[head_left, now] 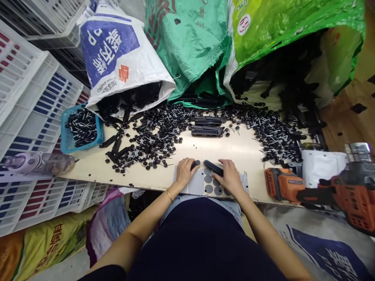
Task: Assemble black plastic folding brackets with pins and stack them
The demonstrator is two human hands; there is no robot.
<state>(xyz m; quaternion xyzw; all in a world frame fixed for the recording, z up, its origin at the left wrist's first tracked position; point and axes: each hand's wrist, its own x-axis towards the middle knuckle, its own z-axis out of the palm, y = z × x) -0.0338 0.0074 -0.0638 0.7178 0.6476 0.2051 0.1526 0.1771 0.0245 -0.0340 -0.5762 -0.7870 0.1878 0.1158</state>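
Worktop: I see the worktop (216, 150) as a pale board, glossy beyond the grey sheet (195, 183), dark crumbs dotting its near edge left of the sheet.
Grey sheet: lies at the near edge, in front of the torso; round discs (208, 178) on its right part.
Left grip: left hand (184, 171) pinches a small black part (195, 164) above the sheet's far left portion; fingers cover much of it.
Right grip: right hand (230, 176) pinches a black bar (213, 168) between thumb and fingers, over the sheet's far side, rounded end to the left.
Pin parts: black heads, thin bright shanks; loose drifts (155, 142) beyond the sheet, to left and right.
Black housings: two long ones (206, 130), side by side straight beyond the sheet.
Blue basket: well left of the sheet (100, 129), full of pin parts.
Sacks: beyond the sheet, white sack (137, 58), teal sack (190, 50), lime-green sack (263, 33); dark parts inside the white and lime-green mouths.
Power tool: orange and black (356, 199), right of the sheet.
White pouch: right of the sheet (324, 168), beside the tool.
Room: white crates (38, 136) stacked far left of the sheet; yellow sack (55, 244) below them.
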